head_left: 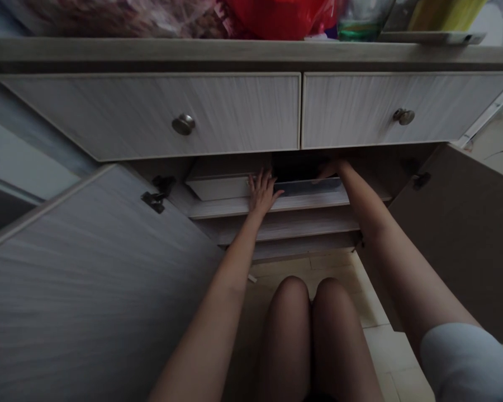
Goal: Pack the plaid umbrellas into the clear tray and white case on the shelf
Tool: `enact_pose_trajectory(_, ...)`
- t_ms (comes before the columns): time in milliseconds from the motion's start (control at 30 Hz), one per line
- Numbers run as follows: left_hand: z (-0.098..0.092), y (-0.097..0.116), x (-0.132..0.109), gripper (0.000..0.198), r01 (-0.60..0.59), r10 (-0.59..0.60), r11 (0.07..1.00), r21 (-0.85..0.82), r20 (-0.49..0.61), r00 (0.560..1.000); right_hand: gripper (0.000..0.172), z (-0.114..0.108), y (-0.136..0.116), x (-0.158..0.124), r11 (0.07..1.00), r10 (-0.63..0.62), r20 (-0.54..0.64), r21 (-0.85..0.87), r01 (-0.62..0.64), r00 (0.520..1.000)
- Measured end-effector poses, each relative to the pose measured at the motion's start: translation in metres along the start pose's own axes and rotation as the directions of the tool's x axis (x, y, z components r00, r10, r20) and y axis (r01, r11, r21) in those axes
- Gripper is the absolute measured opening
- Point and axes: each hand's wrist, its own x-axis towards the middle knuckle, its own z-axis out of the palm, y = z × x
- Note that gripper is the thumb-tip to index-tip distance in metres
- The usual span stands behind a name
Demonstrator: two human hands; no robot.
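Inside the low cabinet, a white box [226,188] lies on the upper shelf [302,202]. Beside it on the right is a dark, shallow box or tray [305,187] with a greyish front edge. My left hand [261,191] rests with spread fingers at the right end of the white box, close to the dark one. My right hand [332,168] reaches into the shadow at the right side of the dark box; its fingers are partly hidden, and I cannot make out whether they grip it.
Two cabinet doors, left [100,279] and right [456,234], stand swung out on either side. Above are two closed drawers with round knobs [183,124]. The countertop [235,51] carries a red bag [280,19], a glass [362,22] and plastic-wrapped goods. My knees are below.
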Motion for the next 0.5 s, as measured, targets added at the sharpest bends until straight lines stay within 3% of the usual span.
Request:
enact_pose_trajectory(100, 0.000, -0.001, 0.000, 0.048, -0.006, 0.006, 0.997, 0.079, -0.002, 1.000, 0.045, -0.009, -0.010, -0.013, 0.984, -0.025, 0.241, -0.166, 0.066, 0.970)
enact_pose_trajectory(200, 0.002, -0.002, 0.000, 0.050, -0.028, 0.028, 0.991, 0.127, -0.004, 1.000, 0.047, -0.020, -0.025, -0.029, 0.923, -0.132, 0.258, -0.320, 0.214, 0.957)
enact_pose_trajectory(300, 0.003, -0.004, 0.000, 0.051, -0.032, 0.034, 0.988, 0.150, -0.013, 0.999, 0.053, -0.033, -0.036, -0.047, 0.815, -0.280, 0.137, -0.490, 0.310, 0.950)
enact_pose_trajectory(367, 0.004, -0.004, 0.001, 0.050, -0.028, 0.031, 0.988, 0.154, -0.017, 0.999, 0.060, -0.042, -0.031, -0.062, 0.791, -0.319, 0.007, -0.549, 0.270, 0.948)
enact_pose_trajectory(433, 0.004, -0.003, 0.001, 0.049, -0.029, 0.032, 0.989, 0.147, -0.017, 0.999, 0.063, -0.050, -0.015, -0.078, 0.831, -0.259, -0.158, -0.540, 0.136, 0.953)
enact_pose_trajectory(500, 0.003, -0.003, 0.001, 0.048, -0.032, 0.036, 0.990, 0.136, -0.022, 0.999, 0.063, -0.053, 0.009, -0.093, 0.894, -0.054, -0.317, -0.437, -0.095, 0.947)
